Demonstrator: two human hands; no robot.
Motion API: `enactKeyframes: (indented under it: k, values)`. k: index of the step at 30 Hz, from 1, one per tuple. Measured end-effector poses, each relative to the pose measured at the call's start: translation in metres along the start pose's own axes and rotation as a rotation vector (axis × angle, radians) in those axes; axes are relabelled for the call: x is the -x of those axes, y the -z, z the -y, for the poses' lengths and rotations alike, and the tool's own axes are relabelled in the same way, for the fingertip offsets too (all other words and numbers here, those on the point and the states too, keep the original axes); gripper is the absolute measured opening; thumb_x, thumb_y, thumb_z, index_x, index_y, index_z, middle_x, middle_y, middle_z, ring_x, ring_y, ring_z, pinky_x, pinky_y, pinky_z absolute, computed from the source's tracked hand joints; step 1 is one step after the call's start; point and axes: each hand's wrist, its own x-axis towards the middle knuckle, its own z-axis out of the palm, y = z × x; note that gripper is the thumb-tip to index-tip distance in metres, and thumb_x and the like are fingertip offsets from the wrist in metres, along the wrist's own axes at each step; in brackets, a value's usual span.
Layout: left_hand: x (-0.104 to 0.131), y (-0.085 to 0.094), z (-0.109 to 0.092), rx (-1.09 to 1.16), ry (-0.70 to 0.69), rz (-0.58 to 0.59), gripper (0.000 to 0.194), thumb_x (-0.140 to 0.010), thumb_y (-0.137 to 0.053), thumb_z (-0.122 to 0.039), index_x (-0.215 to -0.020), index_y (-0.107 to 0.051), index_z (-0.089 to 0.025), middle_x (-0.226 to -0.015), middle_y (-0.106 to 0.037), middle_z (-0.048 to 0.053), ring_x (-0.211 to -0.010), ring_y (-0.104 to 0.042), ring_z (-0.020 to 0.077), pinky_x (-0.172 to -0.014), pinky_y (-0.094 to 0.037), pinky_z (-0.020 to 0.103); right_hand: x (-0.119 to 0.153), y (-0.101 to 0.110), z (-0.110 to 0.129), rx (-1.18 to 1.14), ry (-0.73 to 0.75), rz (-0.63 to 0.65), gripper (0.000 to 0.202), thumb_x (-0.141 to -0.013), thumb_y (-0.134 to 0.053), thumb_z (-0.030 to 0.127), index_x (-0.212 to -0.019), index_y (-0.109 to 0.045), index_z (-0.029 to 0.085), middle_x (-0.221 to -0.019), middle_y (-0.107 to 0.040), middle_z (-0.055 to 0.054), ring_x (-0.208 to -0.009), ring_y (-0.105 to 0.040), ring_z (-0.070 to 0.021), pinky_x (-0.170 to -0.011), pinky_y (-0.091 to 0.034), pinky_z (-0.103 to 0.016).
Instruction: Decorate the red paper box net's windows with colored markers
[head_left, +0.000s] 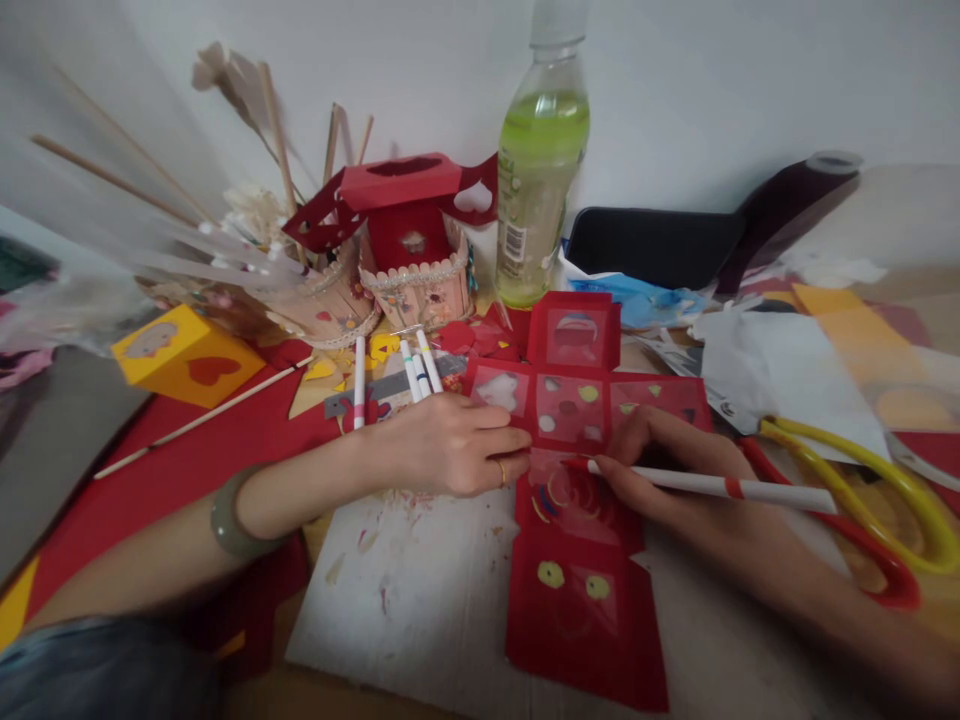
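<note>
A red paper box net (585, 640) lies unfolded on a white board (405, 610). Clear windows, paper shapes and drawn coloured rings cover its panels. My right hand (682, 470) is closed round a white felt-tip pen (780, 493) with a red band. The pen's red tip meets the panel with the rings. My left hand (457, 445), a ring on one finger, lies palm down at the net's left edge, its fingertips resting on the paper. Several capped felt-tip pens (418, 368) lie just beyond it.
Yellow-and-red scissors (877, 490) lie at right. Behind stand a bottle of green drink (541, 190), a dark phone (652, 245) and decorated baskets (420, 285). A yellow paper box (187, 355) and a thin stick (202, 420) are at left.
</note>
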Motion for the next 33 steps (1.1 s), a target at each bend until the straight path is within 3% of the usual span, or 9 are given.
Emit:
enactKeyframes:
  k: [33]
  values:
    - [-0.0002,-0.0001,-0.0001,-0.013,0.001,-0.005,0.022,-0.091,-0.047,-0.012,-0.084,-0.067,-0.018,-0.087,-0.070,-0.001,-0.069,-0.060,0.0114,-0.044,-0.040,0.023,0.0019,-0.0007,0.0017,0.003,-0.026,0.032,0.021,-0.081,-0.058,0.027,-0.064,-0.046,0.022,-0.058,-0.053,0.004,-0.050,-0.049,-0.0108,-0.044,-0.038,-0.022]
